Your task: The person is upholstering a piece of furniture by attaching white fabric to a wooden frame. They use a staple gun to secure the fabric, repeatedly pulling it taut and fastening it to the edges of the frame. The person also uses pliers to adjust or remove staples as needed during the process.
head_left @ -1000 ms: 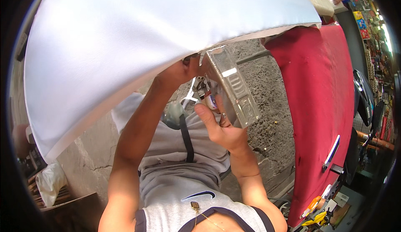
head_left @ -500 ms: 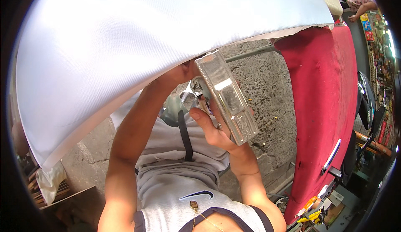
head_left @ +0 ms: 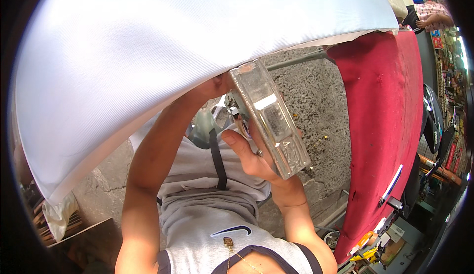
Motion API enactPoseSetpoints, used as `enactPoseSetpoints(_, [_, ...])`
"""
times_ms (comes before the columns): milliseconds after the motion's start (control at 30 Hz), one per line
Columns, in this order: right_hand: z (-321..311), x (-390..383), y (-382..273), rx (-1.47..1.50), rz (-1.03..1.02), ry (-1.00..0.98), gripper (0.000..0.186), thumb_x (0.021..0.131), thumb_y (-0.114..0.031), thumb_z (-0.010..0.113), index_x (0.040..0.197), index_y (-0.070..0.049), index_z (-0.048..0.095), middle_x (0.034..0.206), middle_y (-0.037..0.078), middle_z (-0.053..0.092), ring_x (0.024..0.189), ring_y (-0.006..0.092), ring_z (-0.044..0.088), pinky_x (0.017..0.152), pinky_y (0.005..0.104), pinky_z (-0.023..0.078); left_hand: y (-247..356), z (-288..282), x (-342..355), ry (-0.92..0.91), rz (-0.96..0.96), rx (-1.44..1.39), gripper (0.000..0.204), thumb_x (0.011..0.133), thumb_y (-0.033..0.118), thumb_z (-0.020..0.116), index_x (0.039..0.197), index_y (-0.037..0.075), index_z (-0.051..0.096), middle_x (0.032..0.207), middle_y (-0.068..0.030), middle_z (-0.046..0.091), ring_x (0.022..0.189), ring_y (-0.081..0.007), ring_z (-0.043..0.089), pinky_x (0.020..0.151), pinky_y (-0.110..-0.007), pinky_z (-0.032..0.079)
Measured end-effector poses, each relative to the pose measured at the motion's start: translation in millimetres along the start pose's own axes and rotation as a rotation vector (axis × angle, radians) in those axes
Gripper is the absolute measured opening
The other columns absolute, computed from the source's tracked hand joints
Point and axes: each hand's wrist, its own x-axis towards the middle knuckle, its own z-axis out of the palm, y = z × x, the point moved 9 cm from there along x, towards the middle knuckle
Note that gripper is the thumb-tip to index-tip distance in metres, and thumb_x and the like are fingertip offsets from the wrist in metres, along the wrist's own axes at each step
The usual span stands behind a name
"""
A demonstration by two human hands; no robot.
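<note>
Metal block (head_left: 270,118) at the white cloth's (head_left: 148,57) edge.
Right hand (head_left: 252,158) clasps it (thumb across); left hand (head_left: 215,87) half hidden, its grip unclear.

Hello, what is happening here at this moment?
A person holds a long metal bar in the right hand, tilted up against the edge of a large white cloth. The left hand reaches under that edge, mostly hidden, so its grip cannot be judged. A red cloth hangs to the right, above rough concrete ground.
</note>
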Motion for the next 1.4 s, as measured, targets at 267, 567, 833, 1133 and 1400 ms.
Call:
enactPoseSetpoints(267, [1.2,4.1,-8.1,-0.087,-0.074,0.017,0.024,0.069,-0.008,0.070,0.083,0.006,0.056,0.073,0.011,0.055,0.057,0.0189,0.054,0.048,0.0280,0.042,-2.3,1.6,-2.2,-0.010,-0.007,-0.013,0.018,0.079,0.006,0.056,0.094,-0.004,0.060,0.072,-0.0097,0.060,0.061,-0.0177,0.057,0.056,-0.027,0.046])
enactPoseSetpoints(567, [-2.6,-0.4,-4.2,-0.034,-0.031,0.125,0.036,0.074,-0.017,0.071,0.101,0.001,0.056,0.094,0.011,0.056,0.084,0.0239,0.055,0.069,0.0332,0.045,9.0,-9.0,8.5,-0.062,-0.057,-0.092,0.019,0.080,0.005,0.056,0.096,-0.004,0.060,0.073,-0.0093,0.060,0.062,-0.0163,0.057,0.058,-0.026,0.046])
enactPoseSetpoints(833, [-190.9,-37.2,-40.8,-0.283,0.211,0.677,0.025,0.072,-0.020,0.065,0.084,0.002,0.063,0.063,0.004,0.058,0.054,0.0118,0.052,0.048,0.0268,0.040,26.8,-22.6,-1.4,0.114,-0.471,-0.146,0.014,0.083,0.009,0.059,0.092,-0.001,0.055,0.073,-0.0062,0.053,0.066,-0.0138,0.049,0.060,-0.028,0.040])
enactPoseSetpoints(1133, [-279.5,-22.5,34.8,-1.183,0.718,0.431,0.043,0.075,-0.047,0.065,0.087,-0.006,0.066,0.068,0.012,0.058,0.064,0.0307,0.059,0.060,0.0438,0.045,160.5,29.4,-57.9,-0.413,-1.240,-1.525,0.026,0.091,0.029,0.050,0.078,0.007,0.043,0.069,0.0002,0.039,0.061,-0.0121,0.039,0.058,-0.029,0.037])
enactPoseSetpoints(1400, [-198.1,3.9,-18.4,-0.795,0.089,0.506,0.041,0.074,-0.036,0.069,0.095,-0.001,0.065,0.083,0.015,0.062,0.078,0.0296,0.061,0.069,0.0378,0.048,189.8,-251.1,52.8,0.026,-0.291,0.217,0.025,0.080,0.026,0.065,0.071,0.005,0.053,0.063,0.0001,0.050,0.053,-0.0066,0.041,0.049,-0.021,0.030])
